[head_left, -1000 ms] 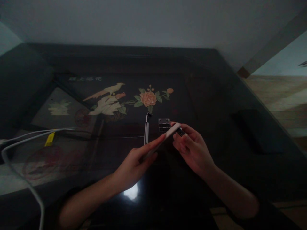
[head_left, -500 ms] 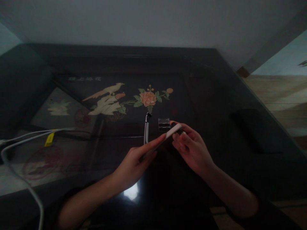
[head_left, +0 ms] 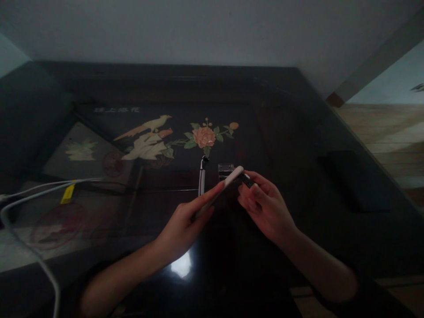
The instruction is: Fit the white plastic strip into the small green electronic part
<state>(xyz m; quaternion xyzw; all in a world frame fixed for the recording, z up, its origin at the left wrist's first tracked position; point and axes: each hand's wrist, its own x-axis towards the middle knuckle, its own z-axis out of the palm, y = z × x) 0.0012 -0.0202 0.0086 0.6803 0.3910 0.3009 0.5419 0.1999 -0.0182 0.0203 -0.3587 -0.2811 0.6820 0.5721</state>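
1. Lowest in the frame, a bright glare spot (head_left: 181, 266) sits on the glossy dark worktop (head_left: 298, 132), between the person's two forearms.
2. The left hand (head_left: 180, 229), just left of the frame's centre, is closed around the lower end of a slim white handle (head_left: 221, 189), its forefinger stretched along the handle's length. The handle slants up and to the right, held above the worktop.
3. The right hand (head_left: 265, 207), just right of centre, pinches a small dark piece (head_left: 247, 180) between thumb and fingertips, right at the upper tip of the white handle. Whether the piece touches the handle cannot be told in this dim light.
4. Just beyond the handle's tip, a small clear box (head_left: 225, 168) rests on the worktop, partly hidden by the handle.
5. Beside the box, to its left, a thin white-and-dark stick (head_left: 201, 179) lies pointing away from the person.
6. At the left edge, white cables (head_left: 29, 194) curve across the worktop, one carrying a yellow tag (head_left: 67, 193).
7. On the right side, well apart from the hands, lies a flat dark object (head_left: 354, 179).
8. Farthest, above centre, an inlaid picture of a bird (head_left: 145, 126) and a peach-coloured flower (head_left: 204, 136) shows in the worktop surface.
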